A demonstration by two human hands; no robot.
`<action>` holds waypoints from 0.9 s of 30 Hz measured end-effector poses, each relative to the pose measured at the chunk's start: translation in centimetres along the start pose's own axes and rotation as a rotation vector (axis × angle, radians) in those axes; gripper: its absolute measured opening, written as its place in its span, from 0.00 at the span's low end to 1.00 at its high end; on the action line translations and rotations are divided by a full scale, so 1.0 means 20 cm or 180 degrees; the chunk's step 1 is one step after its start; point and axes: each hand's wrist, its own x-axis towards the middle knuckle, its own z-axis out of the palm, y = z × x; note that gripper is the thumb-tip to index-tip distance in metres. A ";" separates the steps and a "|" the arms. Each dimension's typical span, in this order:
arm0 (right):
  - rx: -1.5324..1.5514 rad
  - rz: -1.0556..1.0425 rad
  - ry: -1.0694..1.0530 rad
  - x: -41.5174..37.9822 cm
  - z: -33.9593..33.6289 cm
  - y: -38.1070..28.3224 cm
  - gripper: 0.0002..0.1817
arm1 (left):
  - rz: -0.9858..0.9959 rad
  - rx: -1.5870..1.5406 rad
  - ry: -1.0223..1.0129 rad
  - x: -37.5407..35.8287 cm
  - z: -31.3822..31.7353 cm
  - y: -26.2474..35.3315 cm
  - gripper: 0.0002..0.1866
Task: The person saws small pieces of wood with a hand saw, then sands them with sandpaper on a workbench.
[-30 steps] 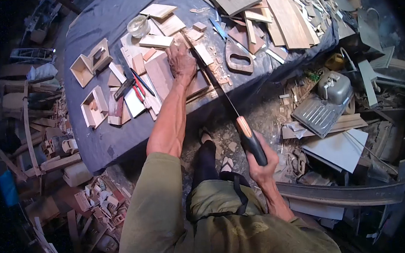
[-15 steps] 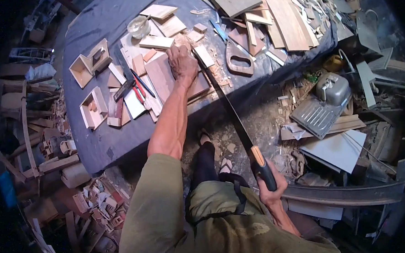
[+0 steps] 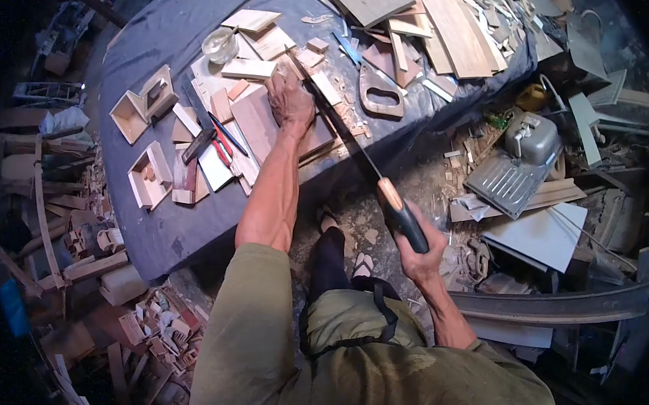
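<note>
My right hand (image 3: 422, 249) is closed around the black and wooden handle of a handsaw (image 3: 343, 130). The dark blade runs up and left over the table's edge, beside my left hand (image 3: 290, 100). That hand presses down on a wide brown board (image 3: 260, 123), its fingers bent near the board's far right corner; whether they pinch a small piece is hidden. Left of the board are red-handled pliers (image 3: 222, 145), a hammer (image 3: 202, 141) and pale offcuts. A glass jar (image 3: 220, 45) stands beyond them.
Small open wooden boxes (image 3: 149, 181) sit at the table's left. A second saw with a wooden handle (image 3: 380, 94) lies to the right, near stacked planks (image 3: 456, 30). Past the table's right edge are a metal sink (image 3: 510, 182) and scrap on the floor.
My right hand has pushed the saw forward, up and to the left, so its blade reaches farther over the table. My left hand stays on the board.
</note>
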 end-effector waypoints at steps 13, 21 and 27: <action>0.0033 0.0235 -0.0284 -0.20 -0.15 -0.04 0.28 | -0.0071 0.0085 -0.0275 0.05 -0.02 0.04 0.20; 0.0110 0.0170 -0.0071 -0.05 -0.02 0.00 0.30 | -0.0107 -0.0046 -0.0076 -0.01 -0.02 0.03 0.22; -0.0192 -0.0199 0.0121 -0.16 -0.11 -0.08 0.29 | -0.0133 0.0078 -0.0240 0.00 -0.01 0.02 0.09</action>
